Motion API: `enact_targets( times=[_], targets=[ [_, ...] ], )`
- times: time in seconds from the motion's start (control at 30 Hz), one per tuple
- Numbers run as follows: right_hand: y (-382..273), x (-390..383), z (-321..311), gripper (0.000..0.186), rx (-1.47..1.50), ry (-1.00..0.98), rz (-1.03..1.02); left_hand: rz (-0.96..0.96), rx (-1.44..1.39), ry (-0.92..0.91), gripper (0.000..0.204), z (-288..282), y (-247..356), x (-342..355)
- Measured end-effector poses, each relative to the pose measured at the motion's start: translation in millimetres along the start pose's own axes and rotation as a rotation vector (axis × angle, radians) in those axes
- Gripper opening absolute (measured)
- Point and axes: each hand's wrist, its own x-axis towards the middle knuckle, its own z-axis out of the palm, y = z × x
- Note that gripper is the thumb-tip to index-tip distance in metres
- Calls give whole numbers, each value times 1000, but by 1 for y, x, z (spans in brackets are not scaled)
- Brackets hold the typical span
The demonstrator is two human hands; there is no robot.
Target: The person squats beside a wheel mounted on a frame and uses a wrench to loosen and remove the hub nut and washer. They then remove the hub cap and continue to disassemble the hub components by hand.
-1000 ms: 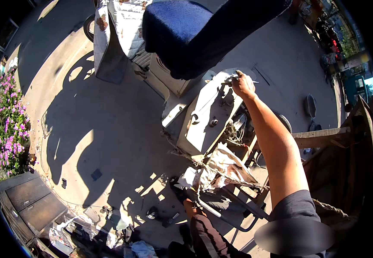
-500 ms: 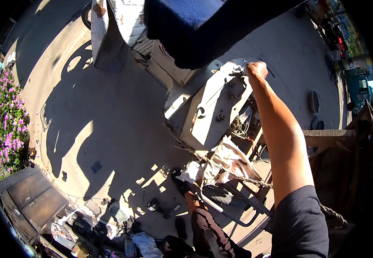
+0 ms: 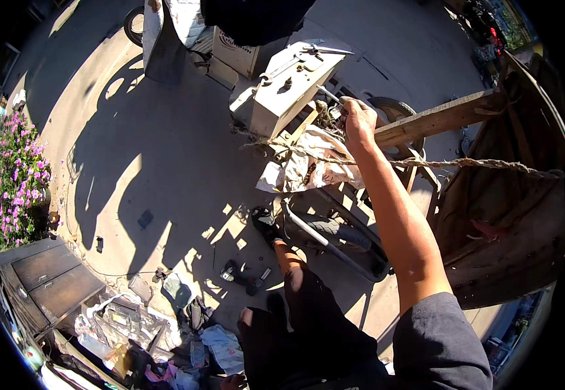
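Note:
My right hand point(image 3: 359, 120) is closed around a thin metal rod-like tool point(image 3: 329, 95), whose exact kind I cannot make out. The tool points toward the right edge of a cream metal box point(image 3: 281, 104). On top of that box lie a long open-ended wrench point(image 3: 282, 70), a dark bolt-like piece point(image 3: 287, 83) and other metal tools near the far end. Below my hand, a dirty white cloth or sack point(image 3: 315, 156) hangs beside a rope point(image 3: 471, 162). At the bottom edge, a small patch may be my left hand point(image 3: 233, 382); its fingers are unclear.
A wooden beam point(image 3: 438, 118) and dark wooden panels point(image 3: 503, 221) stand at the right. Under the cloth are a bent metal tube frame point(image 3: 328, 244) and a tyre point(image 3: 334, 231). A power tool point(image 3: 256, 281) lies on the ground. Clutter and a brown cabinet point(image 3: 41, 286) occupy the lower left.
My right hand has moved from the far end of the box top to its near right side, with the rod-like tool now showing. The view has shifted, revealing more wooden panels.

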Motion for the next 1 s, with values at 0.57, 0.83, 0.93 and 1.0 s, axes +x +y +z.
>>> enact_targets(
  times=[0.57,0.83,0.93,1.0],
  targets=[
    [190,-474,-291,15,-123,-226,608,422,289,-319,15,60,-1,29],
    [352,-415,-374,20,243,238,685,672,406,-416,18,249,14,149],
    [401,-377,-385,19,417,268,632,774,265,-424,24,328,31,182],
    [431,-356,-385,17,496,274,630,818,223,-276,21,369,38,208]
  ],
)
